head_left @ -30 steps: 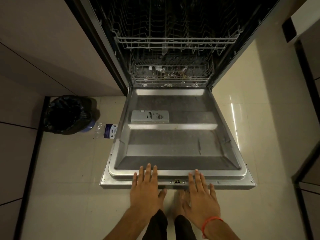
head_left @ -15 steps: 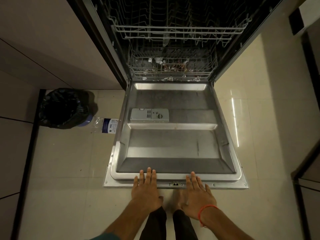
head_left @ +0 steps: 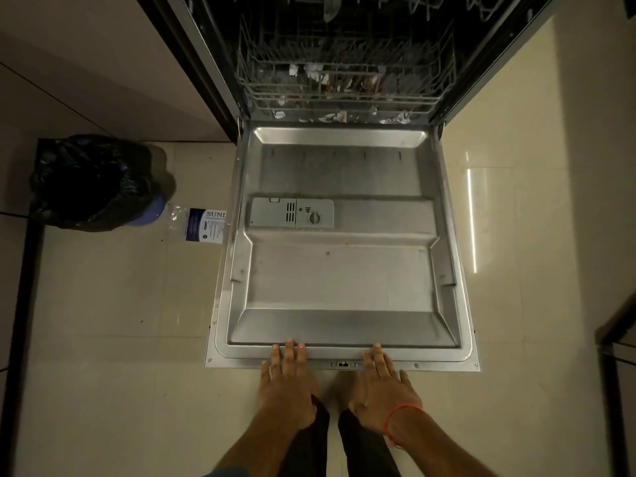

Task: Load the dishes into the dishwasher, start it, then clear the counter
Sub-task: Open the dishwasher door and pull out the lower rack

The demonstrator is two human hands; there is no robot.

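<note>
Steel-grey dishwasher door [head_left: 344,280], black bin bag [head_left: 89,180], orange wristband [head_left: 401,413].

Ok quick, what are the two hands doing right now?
Left hand: open, straight fingers resting on the front edge of the dishwasher door, holding nothing.
Right hand: open, straight fingers on the same edge, holding nothing.

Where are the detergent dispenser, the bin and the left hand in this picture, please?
Detergent dispenser [head_left: 292,213]: head view, on its grey lid.
Bin [head_left: 93,180]: head view, on its black liner.
Left hand [head_left: 285,380]: head view, on the back of the hand.
</note>
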